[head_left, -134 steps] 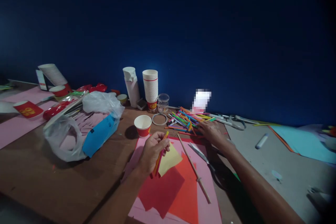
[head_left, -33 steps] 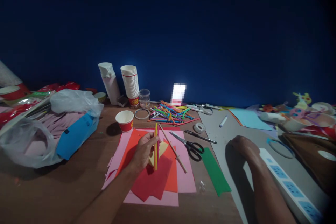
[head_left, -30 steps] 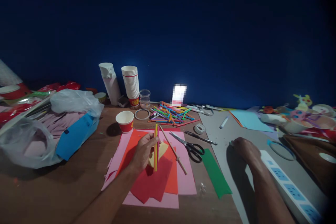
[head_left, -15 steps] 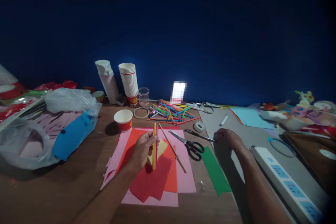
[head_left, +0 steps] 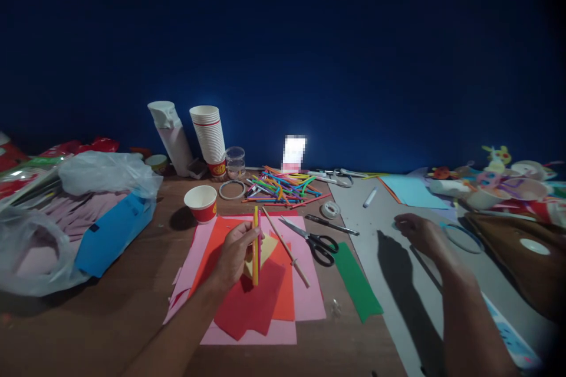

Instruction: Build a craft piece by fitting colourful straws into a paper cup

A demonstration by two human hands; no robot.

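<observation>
My left hand (head_left: 239,247) pinches yellow and pink straws (head_left: 256,247) upright. A pale yellow paper piece (head_left: 267,250) shows behind them; whether the hand touches it I cannot tell. Below lie red paper (head_left: 252,306), orange paper (head_left: 283,300) and pink paper (head_left: 309,300). A wooden stick (head_left: 287,250) rests on the sheets, beside black-handled scissors (head_left: 321,244). My right hand (head_left: 415,232) is over the grey surface at the right, its fingers curled in and what they hold, if anything, hidden. A dark pen (head_left: 331,224) lies between the two hands.
A paper cup (head_left: 201,203) stands behind the sheets, near a cup stack (head_left: 207,141) and a pile of coloured straws (head_left: 283,187). Green paper (head_left: 358,283) lies right of the scissors. My right forearm partly covers a power strip (head_left: 508,336). A plastic bag (head_left: 110,174) sits left.
My right hand has moved right, away from the dark pen, towards the blue ring. My left hand still holds the straws. The view has shifted slightly.
</observation>
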